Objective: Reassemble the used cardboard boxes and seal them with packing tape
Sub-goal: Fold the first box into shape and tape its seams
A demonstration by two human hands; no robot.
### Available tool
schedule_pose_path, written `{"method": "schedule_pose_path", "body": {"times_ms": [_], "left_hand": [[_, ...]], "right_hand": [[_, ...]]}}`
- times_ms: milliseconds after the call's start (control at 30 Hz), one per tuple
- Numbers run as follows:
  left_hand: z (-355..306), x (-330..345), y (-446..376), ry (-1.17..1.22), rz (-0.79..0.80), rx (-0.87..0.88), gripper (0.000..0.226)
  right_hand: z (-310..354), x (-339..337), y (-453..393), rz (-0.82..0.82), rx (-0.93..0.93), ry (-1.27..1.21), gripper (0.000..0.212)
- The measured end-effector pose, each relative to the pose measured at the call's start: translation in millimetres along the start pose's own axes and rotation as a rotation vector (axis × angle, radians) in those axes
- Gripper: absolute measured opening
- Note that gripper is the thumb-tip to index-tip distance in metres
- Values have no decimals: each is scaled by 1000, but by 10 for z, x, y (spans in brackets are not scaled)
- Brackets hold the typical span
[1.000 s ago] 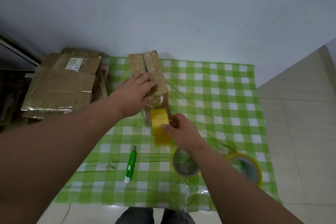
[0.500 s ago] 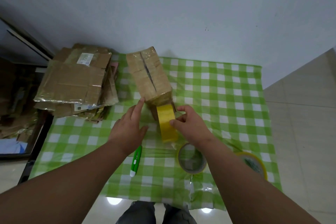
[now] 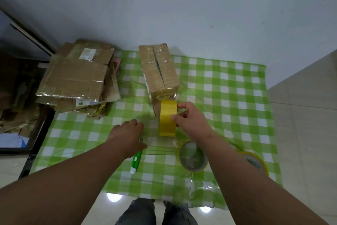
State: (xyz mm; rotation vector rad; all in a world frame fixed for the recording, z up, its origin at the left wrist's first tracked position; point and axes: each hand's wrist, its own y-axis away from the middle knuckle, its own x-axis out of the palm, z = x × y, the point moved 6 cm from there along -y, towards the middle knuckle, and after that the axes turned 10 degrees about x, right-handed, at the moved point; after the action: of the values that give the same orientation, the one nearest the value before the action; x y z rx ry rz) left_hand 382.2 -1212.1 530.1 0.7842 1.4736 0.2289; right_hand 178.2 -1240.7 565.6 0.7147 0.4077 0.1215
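Right hand: the right hand (image 3: 191, 124), just right of centre frame, pinches the yellow tape roll (image 3: 168, 117) between thumb and fingers, holding it on edge so the strip can run straight off toward the box.
Left hand: the left hand (image 3: 127, 133), just left of centre, hovers low over the cloth with fingers loosely extended and holding nothing; it sits directly over the top end of the green utility knife (image 3: 135, 161), probably reaching for it to cut the tape.
Box in work: the cardboard box (image 3: 158, 71) stands in the upper centre, its top seam running away from the camera under glossy tape; the roll is at its near end, where a clear strip seems to join them, though the join is hard to make out.
Waiting stock: the flattened boxes (image 3: 76, 78) are stacked at the upper left, half off the checked cloth (image 3: 228, 97), well apart from the hands.
Spare tape: a clear tape roll (image 3: 193, 156) lies flat in the lower right, partly under the right forearm; a yellow-rimmed roll (image 3: 255, 161) lies further right.
Stage: judging by the taped seam, this box needs only the cut and a press-down at its near end.
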Motion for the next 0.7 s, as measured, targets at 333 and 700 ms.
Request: {"method": "schedule_pose_path", "body": {"times_ms": [333, 700], "left_hand": [[53, 130, -38, 338, -21, -315, 47], [340, -523, 71, 1057, -251, -349, 36]], "right_hand": [[-32, -25, -6, 13, 0, -16, 44], [87, -23, 58, 54, -40, -77, 51]]}}
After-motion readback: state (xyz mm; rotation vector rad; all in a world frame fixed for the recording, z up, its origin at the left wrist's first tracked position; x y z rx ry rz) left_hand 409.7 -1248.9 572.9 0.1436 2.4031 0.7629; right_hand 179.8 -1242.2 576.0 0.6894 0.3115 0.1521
